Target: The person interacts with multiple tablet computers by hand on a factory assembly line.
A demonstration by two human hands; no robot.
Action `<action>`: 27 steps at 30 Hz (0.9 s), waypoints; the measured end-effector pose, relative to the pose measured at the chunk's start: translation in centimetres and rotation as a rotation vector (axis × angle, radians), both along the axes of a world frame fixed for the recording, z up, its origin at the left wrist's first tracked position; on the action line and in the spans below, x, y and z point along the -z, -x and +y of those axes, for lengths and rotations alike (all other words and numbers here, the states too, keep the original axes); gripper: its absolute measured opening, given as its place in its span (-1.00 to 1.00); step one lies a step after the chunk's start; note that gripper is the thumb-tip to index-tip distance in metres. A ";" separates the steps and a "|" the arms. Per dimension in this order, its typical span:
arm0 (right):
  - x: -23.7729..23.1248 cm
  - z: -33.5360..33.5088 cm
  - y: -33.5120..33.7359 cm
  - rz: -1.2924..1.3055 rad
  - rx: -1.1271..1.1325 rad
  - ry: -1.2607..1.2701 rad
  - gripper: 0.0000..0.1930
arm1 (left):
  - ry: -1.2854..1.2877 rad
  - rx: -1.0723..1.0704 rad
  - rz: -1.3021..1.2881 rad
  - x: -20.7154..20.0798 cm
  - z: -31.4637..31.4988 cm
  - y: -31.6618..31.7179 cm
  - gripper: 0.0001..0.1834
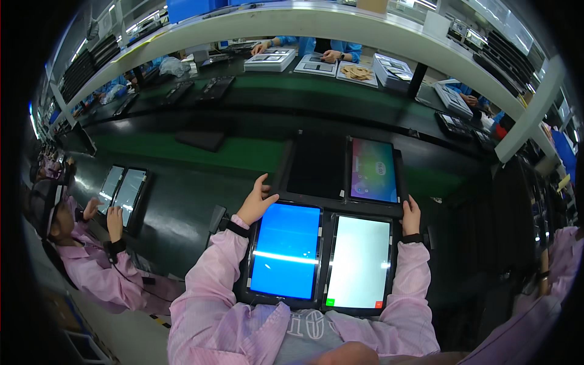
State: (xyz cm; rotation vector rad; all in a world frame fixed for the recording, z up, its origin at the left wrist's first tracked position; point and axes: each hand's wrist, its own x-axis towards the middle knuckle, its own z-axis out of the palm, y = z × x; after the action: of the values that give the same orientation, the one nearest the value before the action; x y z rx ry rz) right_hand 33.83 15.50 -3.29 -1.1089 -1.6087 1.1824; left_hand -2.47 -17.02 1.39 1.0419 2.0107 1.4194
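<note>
Two black trays lie end to end before me. On the near tray (327,255) are a tablet with a blue screen (285,249) and one with a white screen (360,261), marked by green and red corner squares. The far tray (374,208) bears a dark-screened tablet (317,164) and one showing a colourful picture (372,170). My left hand (258,202) holds the far tray's near left corner, thumb beside the blue screen's top and fingers outside. My right hand (411,216) grips its near right corner, the fingers partly hidden by the edge.
At the left, a co-worker in pink reaches over two lit tablets (125,188). A dark flat panel (204,137) lies on the green belt (249,152). Beyond, people in blue handle white trays (269,59). A pale shelf (292,23) spans overhead; its post (532,109) stands at right.
</note>
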 end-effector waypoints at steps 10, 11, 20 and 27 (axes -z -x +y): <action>1.8 1.1 -0.2 0.251 0.383 0.002 -0.69 | -0.272 -0.006 -0.129 2.4 -4.7 -0.9 -0.40; 2.3 1.7 -0.1 0.285 0.414 -0.053 -0.70 | -0.273 -0.024 -0.112 2.0 -5.6 -0.9 -0.40; 1.3 -0.5 3.6 0.365 0.632 -0.135 -0.75 | 0.062 0.443 0.104 -8.0 -17.3 -17.7 -0.51; 1.3 -3.9 6.8 0.389 0.678 -0.136 -0.74 | -0.050 0.991 0.505 -5.3 -5.8 -27.9 -0.64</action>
State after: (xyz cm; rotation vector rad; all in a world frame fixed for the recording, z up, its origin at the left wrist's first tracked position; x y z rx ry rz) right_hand 27.07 11.61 -4.59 -1.1231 -0.8886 0.7565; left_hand 25.40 -22.83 6.65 2.1593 1.3200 0.6937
